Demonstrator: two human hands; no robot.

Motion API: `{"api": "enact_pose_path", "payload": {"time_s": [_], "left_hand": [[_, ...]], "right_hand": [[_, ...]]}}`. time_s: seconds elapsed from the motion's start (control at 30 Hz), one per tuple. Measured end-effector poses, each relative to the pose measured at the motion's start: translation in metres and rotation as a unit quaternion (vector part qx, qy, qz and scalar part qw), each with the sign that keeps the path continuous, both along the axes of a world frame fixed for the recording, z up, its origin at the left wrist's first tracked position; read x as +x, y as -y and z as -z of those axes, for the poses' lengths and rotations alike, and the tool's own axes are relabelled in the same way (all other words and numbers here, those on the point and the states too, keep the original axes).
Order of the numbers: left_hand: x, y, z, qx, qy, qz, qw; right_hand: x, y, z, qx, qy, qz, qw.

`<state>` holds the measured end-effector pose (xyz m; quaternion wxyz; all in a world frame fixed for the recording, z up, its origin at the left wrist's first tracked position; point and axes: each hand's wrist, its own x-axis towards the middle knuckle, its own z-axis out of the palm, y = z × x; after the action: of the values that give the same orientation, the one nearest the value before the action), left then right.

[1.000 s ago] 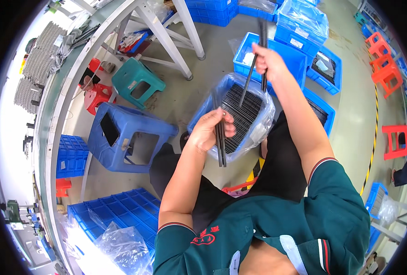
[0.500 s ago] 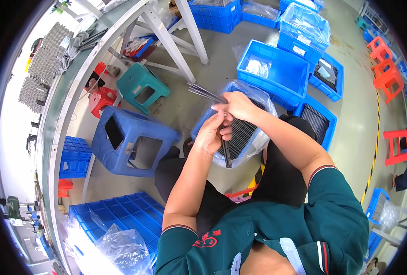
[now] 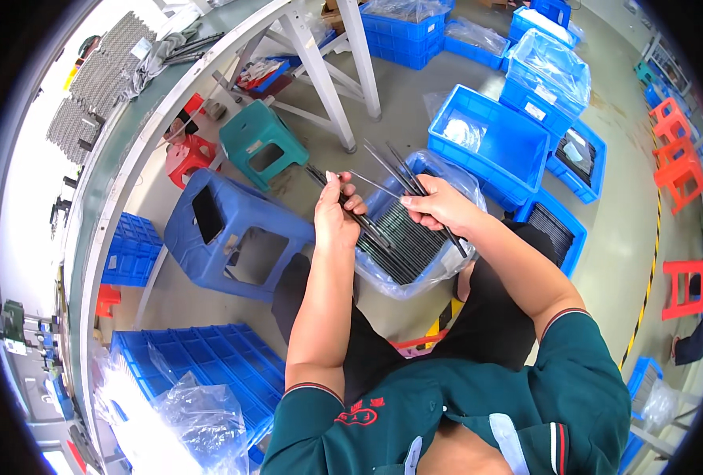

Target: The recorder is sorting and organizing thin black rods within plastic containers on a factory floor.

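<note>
Several thin dark rods point(image 3: 318, 175) stick out above and below my left hand point(image 3: 338, 212), whose fingers are closed around them. My right hand point(image 3: 444, 208), a little to the right, grips another fanned-out bunch of slim rods point(image 3: 405, 168); one of them slants off toward my left hand. Below both hands is a blue crate lined with clear plastic point(image 3: 405, 290). Rows of dark rods point(image 3: 403, 257) lie side by side inside it, partly covered by my hands. The crate stands between my knees.
A blue stool point(image 3: 248, 214) with a phone point(image 3: 207, 214) on it is at left, near a green stool point(image 3: 264, 142) and a white-legged bench point(image 3: 320, 71). Other blue crates point(image 3: 498, 134) stand ahead and right. Stacked crates point(image 3: 201, 364) sit lower left.
My hands were together over the crate and have separated, the left going left and the right going right. The rods are now split into two bunches, one in each hand.
</note>
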<state>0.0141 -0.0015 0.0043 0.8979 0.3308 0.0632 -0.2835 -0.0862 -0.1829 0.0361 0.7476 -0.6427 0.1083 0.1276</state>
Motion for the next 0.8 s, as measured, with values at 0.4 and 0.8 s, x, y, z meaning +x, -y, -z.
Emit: {"api": "enact_pose_path", "payload": {"time_s": [0.4,0.8], "left_hand": [[-0.008,0.015,0.001,-0.01,0.026,-0.022,0.999],[-0.034,0.032,0.007,0.058,0.084,0.032,0.994]], "right_hand": [[-0.002,-0.011,-0.002,-0.022,-0.01,-0.002,1.0],[0.009,-0.022,-0.007,-0.131,0.079,0.084,0.985]]}}
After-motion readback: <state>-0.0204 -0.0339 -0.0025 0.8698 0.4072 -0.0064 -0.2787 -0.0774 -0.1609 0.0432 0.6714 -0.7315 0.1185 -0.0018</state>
